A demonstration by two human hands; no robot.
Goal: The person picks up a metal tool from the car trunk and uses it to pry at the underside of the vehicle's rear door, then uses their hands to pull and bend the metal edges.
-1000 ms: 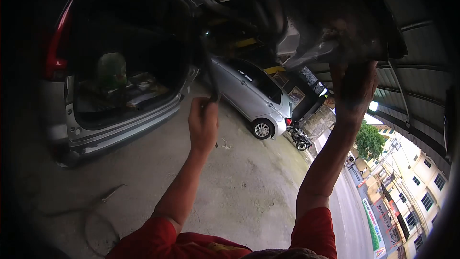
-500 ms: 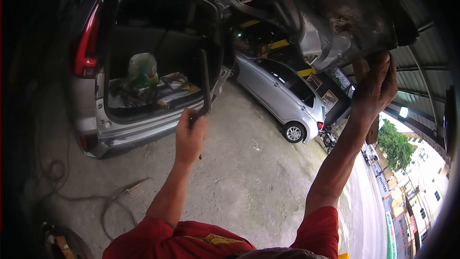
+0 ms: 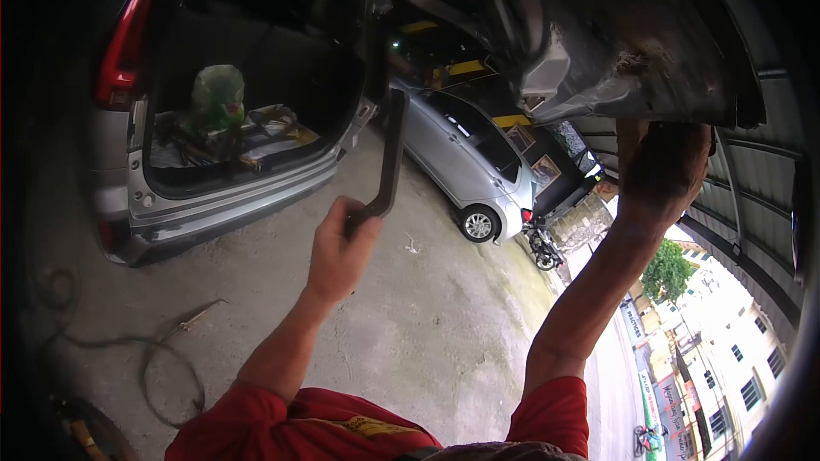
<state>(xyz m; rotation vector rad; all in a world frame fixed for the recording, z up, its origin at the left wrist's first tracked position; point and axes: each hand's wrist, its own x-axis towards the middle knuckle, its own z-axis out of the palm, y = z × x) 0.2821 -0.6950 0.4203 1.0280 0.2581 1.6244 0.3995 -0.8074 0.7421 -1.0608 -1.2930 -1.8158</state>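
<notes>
My left hand (image 3: 339, 248) is closed around a dark, flat metal bar (image 3: 393, 149) with a bend near the grip. Its long end points up, apart from the panel. Overhead, a raised car tailgate (image 3: 589, 55) shows its dented, worn metal surface. My right hand (image 3: 664, 175) is up at the tailgate's lower edge, its fingers curled and in shadow. Whatever lies between those fingers and the edge is hidden.
At left stands a silver car (image 3: 231, 213) with its rear open and a plastic bag (image 3: 219, 96) among tools inside. Another silver car (image 3: 465, 149) is parked behind. A hose (image 3: 141, 341) loops across the concrete floor (image 3: 410, 316). A street lies to the right.
My view has swung right, so the cars sit further left. The bar in my left hand has tilted to the right. My right hand stays at the tailgate's edge.
</notes>
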